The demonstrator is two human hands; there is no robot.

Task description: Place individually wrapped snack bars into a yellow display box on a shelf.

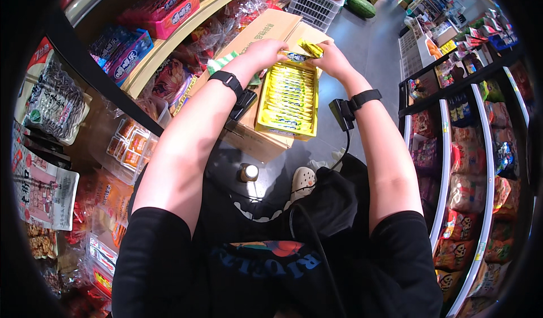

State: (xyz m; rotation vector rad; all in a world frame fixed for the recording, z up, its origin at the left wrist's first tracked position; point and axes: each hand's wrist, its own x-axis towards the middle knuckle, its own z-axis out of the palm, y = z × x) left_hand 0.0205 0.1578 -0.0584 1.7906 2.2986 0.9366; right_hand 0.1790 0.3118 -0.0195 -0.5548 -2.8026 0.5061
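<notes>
A yellow display box (264, 125) stands on a cardboard carton (254, 142), filled with a row of yellow candy packets (288, 99). My left hand (268, 51) grips the far left corner of the box's raised end flap. In my right hand (332, 61) are a few yellow packets (310, 48), held by the far right corner of the same box. A green and white striped cloth (223, 62) lies on the carton beside my left forearm and is partly hidden by it.
At the left, a wooden shelf (169, 36) holds a pink candy box (174, 17) and a blue one (127, 57). Bagged snacks fill the metal shelves (483, 157) at the right. A white plastic crate (314, 8) and watermelons (361, 7) stand beyond the carton. A small jar (249, 173) is near my feet.
</notes>
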